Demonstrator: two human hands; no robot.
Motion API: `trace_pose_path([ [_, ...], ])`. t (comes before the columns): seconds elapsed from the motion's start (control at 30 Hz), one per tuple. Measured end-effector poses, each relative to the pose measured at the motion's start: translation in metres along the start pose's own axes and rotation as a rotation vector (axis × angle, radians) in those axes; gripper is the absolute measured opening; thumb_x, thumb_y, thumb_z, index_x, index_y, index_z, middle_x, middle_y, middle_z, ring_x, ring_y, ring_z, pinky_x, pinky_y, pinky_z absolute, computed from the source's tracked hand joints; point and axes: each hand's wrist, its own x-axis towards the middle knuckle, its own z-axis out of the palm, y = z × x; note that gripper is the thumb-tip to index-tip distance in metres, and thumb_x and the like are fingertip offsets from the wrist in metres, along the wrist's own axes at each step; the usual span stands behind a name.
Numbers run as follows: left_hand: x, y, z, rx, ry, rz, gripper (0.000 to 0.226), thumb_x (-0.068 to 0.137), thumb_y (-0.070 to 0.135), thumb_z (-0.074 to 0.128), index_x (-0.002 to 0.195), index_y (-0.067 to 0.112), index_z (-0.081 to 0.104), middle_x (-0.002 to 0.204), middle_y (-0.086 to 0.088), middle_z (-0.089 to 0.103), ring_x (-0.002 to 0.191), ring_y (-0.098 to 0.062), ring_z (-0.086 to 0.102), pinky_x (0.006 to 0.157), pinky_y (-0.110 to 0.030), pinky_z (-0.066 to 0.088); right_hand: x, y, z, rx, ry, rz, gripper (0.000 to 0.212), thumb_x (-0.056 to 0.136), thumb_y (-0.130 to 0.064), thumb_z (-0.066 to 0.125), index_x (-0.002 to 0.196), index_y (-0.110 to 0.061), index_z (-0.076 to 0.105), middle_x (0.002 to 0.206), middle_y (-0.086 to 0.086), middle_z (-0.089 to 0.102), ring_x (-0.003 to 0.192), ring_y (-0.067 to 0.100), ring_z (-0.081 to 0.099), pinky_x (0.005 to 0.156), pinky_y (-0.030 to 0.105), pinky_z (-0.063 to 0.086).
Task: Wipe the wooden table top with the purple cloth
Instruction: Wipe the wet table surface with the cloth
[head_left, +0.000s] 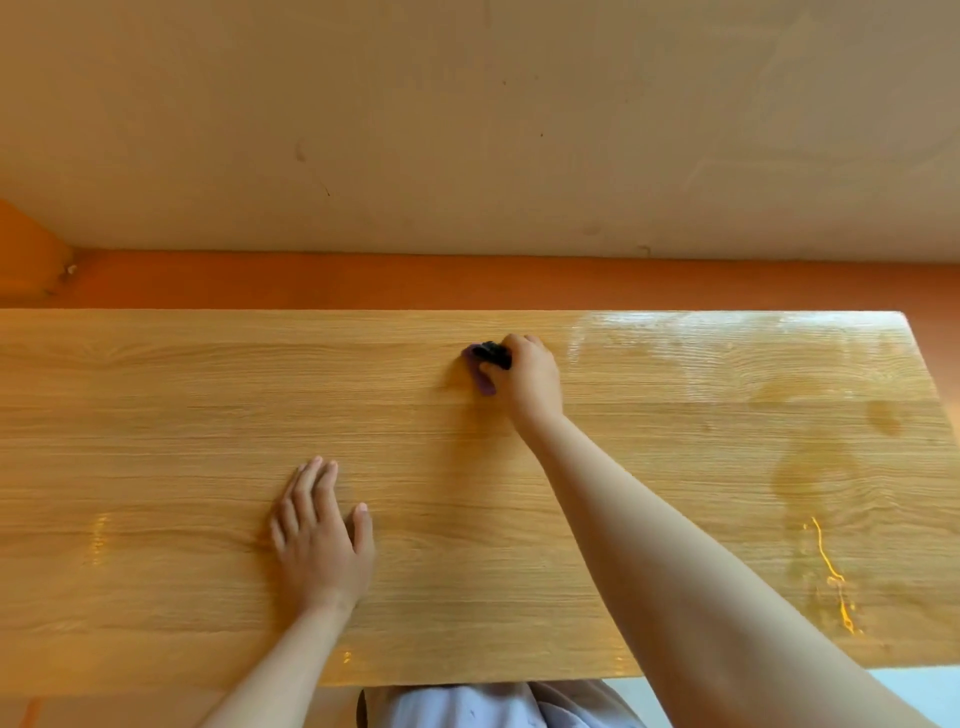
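A light wooden table top (182, 415) fills the lower half of the head view. My right hand (527, 376) reaches to the far middle of it and grips a bunched purple cloth (485, 366), which sticks out to the left of my fingers and lies on the wood. My left hand (322, 535) rests flat on the table nearer to me, fingers straight and palm down, holding nothing. The right part of the top shines wet, with streaks and damp patches (810, 467).
Beyond the table's far edge runs an orange-brown skirting band (467, 283) under a pale wall (467, 130). The table's right corner (904, 317) lies at the upper right. My light clothing (467, 706) shows below the near edge.
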Motion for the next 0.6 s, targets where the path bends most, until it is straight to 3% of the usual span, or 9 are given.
trace_pose_path([
  [0.17,0.000,0.001,0.001,-0.010,0.001,0.000,0.056,0.083,0.036,0.039,0.131,0.008,0.050,0.143,-0.010,0.045,0.130,-0.033,0.040,0.100,-0.051,0.031,0.030,0.044,-0.040,0.047,0.152,0.136,0.010,0.082,-0.018,0.063,0.086,-0.009,0.059,0.093,0.011,0.061,0.085,0.029,0.056,0.066,0.031,0.037],
  [0.4,0.002,0.002,0.002,-0.013,-0.003,-0.008,0.058,0.082,0.037,0.038,0.132,0.008,0.050,0.144,-0.010,0.045,0.132,-0.032,0.038,0.103,-0.051,0.029,0.041,0.125,-0.115,-0.037,0.379,0.416,0.024,0.083,-0.020,0.065,0.101,-0.004,0.064,0.105,0.020,0.065,0.099,0.035,0.059,0.083,0.036,0.044],
  [0.5,0.001,0.001,0.002,-0.016,-0.003,-0.013,0.058,0.082,0.036,0.039,0.131,0.008,0.051,0.143,-0.010,0.045,0.132,-0.032,0.038,0.102,-0.051,0.030,0.038,0.108,-0.094,0.001,0.362,0.399,0.022,0.084,-0.018,0.063,0.101,-0.004,0.063,0.106,0.018,0.063,0.098,0.033,0.058,0.084,0.036,0.044],
  [0.6,0.002,0.001,0.002,-0.008,-0.004,-0.012,0.058,0.082,0.035,0.040,0.132,0.008,0.050,0.143,-0.010,0.045,0.132,-0.032,0.038,0.102,-0.052,0.030,0.032,0.068,-0.055,0.038,0.264,0.226,0.017,0.082,-0.017,0.064,0.093,-0.005,0.062,0.099,0.015,0.062,0.092,0.031,0.057,0.078,0.034,0.041],
])
